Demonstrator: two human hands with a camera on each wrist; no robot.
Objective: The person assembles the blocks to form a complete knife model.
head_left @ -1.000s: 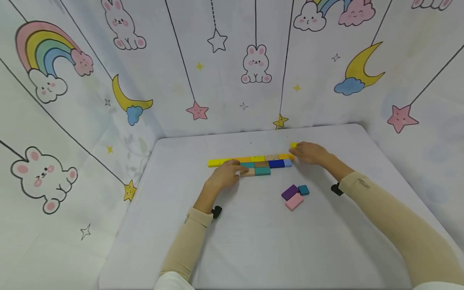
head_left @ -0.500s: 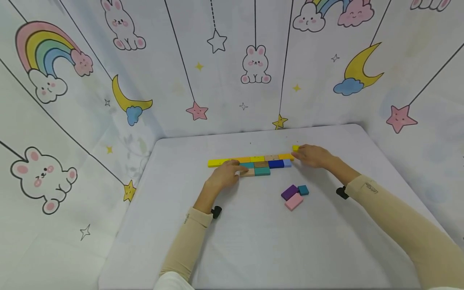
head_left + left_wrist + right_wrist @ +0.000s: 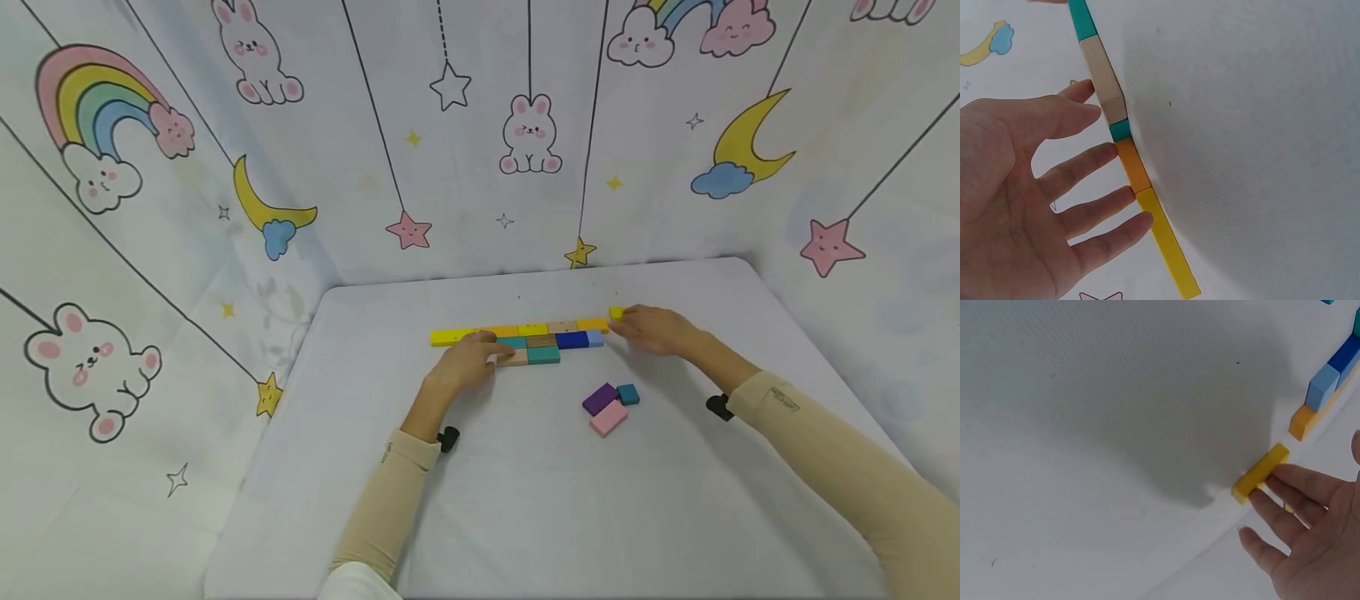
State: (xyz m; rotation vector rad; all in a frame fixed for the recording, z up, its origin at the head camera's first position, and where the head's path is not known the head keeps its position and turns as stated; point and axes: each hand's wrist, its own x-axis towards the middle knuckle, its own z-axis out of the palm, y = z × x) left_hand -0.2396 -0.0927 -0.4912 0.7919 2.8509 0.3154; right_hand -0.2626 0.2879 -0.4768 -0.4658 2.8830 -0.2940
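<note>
My left hand (image 3: 463,362) rests its fingertips on a flat arrangement of coloured wooden blocks. In the left wrist view its fingers (image 3: 1088,164) lie spread along the edges of a natural wood block (image 3: 1104,80), an orange block (image 3: 1132,164) and a yellow block (image 3: 1168,244). Beyond the right end of the arrangement, my right hand (image 3: 656,329) touches a small loose yellow block (image 3: 1261,473) with nearly straight fingertips. Its thumb stays apart from that block. A small gap separates the block from the orange end block (image 3: 1302,423). The left hand covers part of the arrangement.
Nearer the person lie a purple block (image 3: 600,399), a pink block (image 3: 609,418) and a small teal block (image 3: 628,394), close together. The white-covered table (image 3: 525,517) meets a patterned cloth backdrop (image 3: 465,183) at its far edge.
My right hand has shifted slightly right and toward the person, and the small yellow block has moved with its fingertips. The left hand and the arranged blocks have stayed in place.
</note>
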